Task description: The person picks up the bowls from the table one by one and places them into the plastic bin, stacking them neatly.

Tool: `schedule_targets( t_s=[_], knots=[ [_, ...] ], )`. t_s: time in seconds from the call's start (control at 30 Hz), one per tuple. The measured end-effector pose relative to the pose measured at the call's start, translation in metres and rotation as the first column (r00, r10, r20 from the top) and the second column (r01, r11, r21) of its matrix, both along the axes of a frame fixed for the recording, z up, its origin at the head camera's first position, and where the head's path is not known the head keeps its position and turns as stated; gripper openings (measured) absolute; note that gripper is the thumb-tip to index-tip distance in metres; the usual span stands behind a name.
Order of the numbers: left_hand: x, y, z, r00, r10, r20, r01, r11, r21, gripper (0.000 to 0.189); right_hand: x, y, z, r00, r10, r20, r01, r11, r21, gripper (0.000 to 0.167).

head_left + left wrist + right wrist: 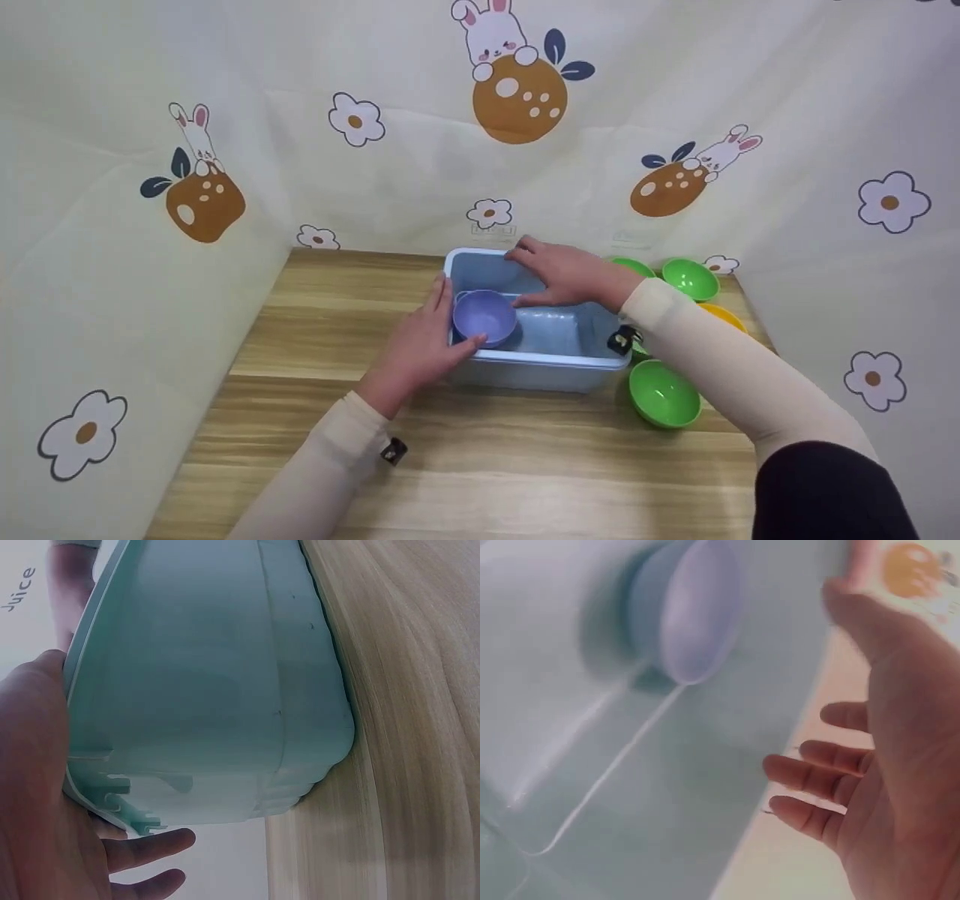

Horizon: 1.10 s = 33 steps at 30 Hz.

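Note:
A light blue plastic basin [540, 361] stands on the wooden table, and a purple bowl [486, 315] sits upright inside its left end. My left hand [420, 341] rests on the basin's near left corner. Its straight fingers lie along the left rim, and its thumb reaches over the front rim near the bowl. In the left wrist view, part of the left hand [37, 765] is hidden behind the rim. Over the basin, my right hand [566, 274] has spread fingers close to the back rim. The right wrist view shows this right hand [907, 742] holding nothing, apart from the purple bowl [701, 615].
Right of the basin are several green bowls, one at the front [666, 394] and another green bowl [690, 279] at the back. An orange-yellow bowl [724, 319] is partly hidden by the right sleeve. A printed cloth [420, 172] with rabbits and flowers encloses the table [480, 465].

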<state>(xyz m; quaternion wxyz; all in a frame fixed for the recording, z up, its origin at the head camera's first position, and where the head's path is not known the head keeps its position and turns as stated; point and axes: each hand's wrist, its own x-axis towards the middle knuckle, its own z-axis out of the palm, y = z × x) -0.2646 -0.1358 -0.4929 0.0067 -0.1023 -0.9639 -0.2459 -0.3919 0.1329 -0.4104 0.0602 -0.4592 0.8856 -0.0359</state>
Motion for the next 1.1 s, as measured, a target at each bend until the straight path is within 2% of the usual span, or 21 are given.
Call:
schedule_targets(
  t_s=[0.17,0.4,0.7,0.83,0.97,1.1],
  knots=[
    [-0.001,-0.002,-0.001,0.999,-0.009,-0.034,0.009,1.0,-0.01,0.125,0.014,0.027,0.015,0.998,-0.048,0.049,0.054,0.989,-0.137,0.077],
    [0.0,-0.002,-0.001,0.998,-0.02,-0.062,0.019,1.0,-0.015,0.125,0.031,0.067,0.018,0.991,-0.101,0.082,0.119,0.959,-0.256,0.068],
    [-0.002,0.0,-0.003,0.998,-0.019,-0.055,0.017,1.0,-0.023,0.124,0.05,0.118,0.005,0.987,-0.152,0.047,0.158,0.909,-0.385,0.057],
    [-0.003,0.0,-0.003,0.999,-0.018,-0.043,0.017,1.0,-0.012,0.124,0.06,0.136,-0.002,0.98,-0.189,0.058,0.196,0.887,-0.418,0.053],
    [-0.003,0.0,-0.003,0.999,-0.018,-0.039,0.018,1.0,-0.003,0.124,0.07,0.152,-0.01,0.969,-0.23,0.088,0.244,0.855,-0.457,0.049],
    [-0.003,-0.001,-0.004,0.999,-0.021,-0.05,0.021,1.0,-0.008,0.123,0.079,0.165,-0.019,0.964,-0.251,0.084,0.258,0.819,-0.513,0.045]
  ],
)
